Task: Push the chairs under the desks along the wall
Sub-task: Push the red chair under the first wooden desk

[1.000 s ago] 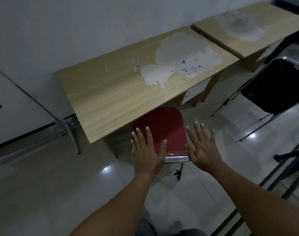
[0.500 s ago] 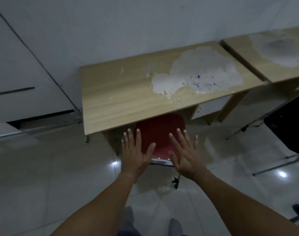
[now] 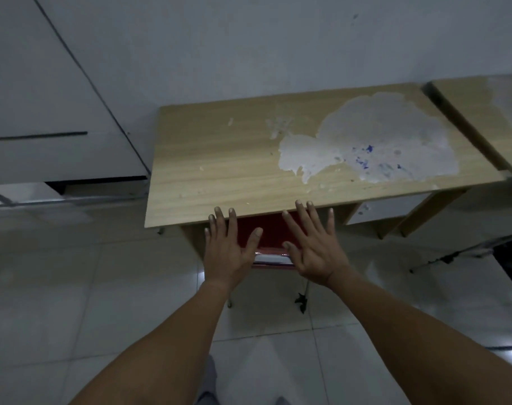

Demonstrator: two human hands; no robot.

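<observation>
— Red chair [image 3: 268,233]: where is it?
— Mostly tucked beneath the wooden bench [image 3: 225,168] by the wall; only its back edge shows.
— And the hands?
— Left hand [image 3: 227,249] and right hand [image 3: 314,248] lie flat at that edge, fingers [image 3: 233,219] spread, grasping nothing.

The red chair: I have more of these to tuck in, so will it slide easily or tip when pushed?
The red chair probably slides easily: thin metal legs on glossy floor tiles. It looks light, since the left hand and right hand lie flat and open on it. Pushing low at the seat should limit tipping.
</observation>
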